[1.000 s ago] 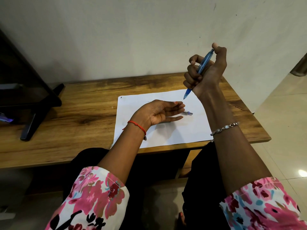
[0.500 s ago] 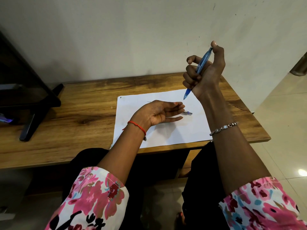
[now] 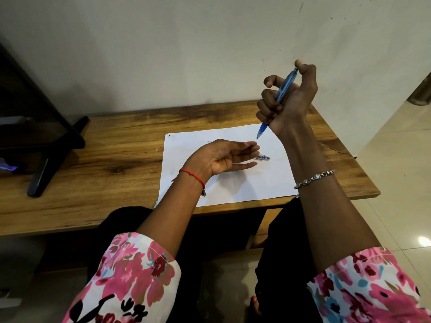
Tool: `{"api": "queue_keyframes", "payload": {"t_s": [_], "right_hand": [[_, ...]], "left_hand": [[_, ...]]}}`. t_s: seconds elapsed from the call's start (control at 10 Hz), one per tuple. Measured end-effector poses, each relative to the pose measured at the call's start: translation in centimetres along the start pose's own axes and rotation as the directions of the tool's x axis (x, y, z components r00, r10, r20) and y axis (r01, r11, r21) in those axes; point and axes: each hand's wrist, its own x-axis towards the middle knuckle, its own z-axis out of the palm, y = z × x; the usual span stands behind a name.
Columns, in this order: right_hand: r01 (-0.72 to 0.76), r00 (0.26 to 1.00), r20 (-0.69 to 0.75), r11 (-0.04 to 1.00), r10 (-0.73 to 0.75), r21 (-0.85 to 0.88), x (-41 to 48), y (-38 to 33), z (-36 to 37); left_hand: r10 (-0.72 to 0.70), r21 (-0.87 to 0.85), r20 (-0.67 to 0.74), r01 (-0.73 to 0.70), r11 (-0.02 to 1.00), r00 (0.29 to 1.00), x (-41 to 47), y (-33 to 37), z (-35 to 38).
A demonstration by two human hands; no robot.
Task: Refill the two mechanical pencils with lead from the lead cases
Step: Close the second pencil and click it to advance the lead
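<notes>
My right hand [image 3: 288, 102] is raised above the table's back right part, fist closed around a blue mechanical pencil [image 3: 283, 89]. The pencil points tip down toward the paper, and my thumb sits on its top end. My left hand [image 3: 224, 158] hovers palm up over the white sheet of paper [image 3: 233, 185], fingers loosely apart and holding nothing. Just past its fingertips a small silver and blue object [image 3: 264, 156] lies on the paper; most of it is hidden by the fingers. A thin lead-like line shows on the paper behind the left hand.
The wooden table [image 3: 116, 164] stands against a pale wall. A black stand with slanted legs [image 3: 46, 145] occupies the table's left end. Tiled floor lies to the right of the table edge.
My right thumb has shifted slightly on the pencil's top end, lifting and coming back down. My left hand has stayed in place.
</notes>
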Motion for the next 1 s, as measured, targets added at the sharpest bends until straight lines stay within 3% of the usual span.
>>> {"api": "queue_keyframes", "payload": {"t_s": [1.0], "right_hand": [[-0.005, 1.0, 0.012, 1.0, 0.005, 0.0, 0.04, -0.13, -0.14]], "left_hand": [[0.006, -0.012, 0.01, -0.006, 1.0, 1.0, 0.07, -0.03, 0.05]]}}
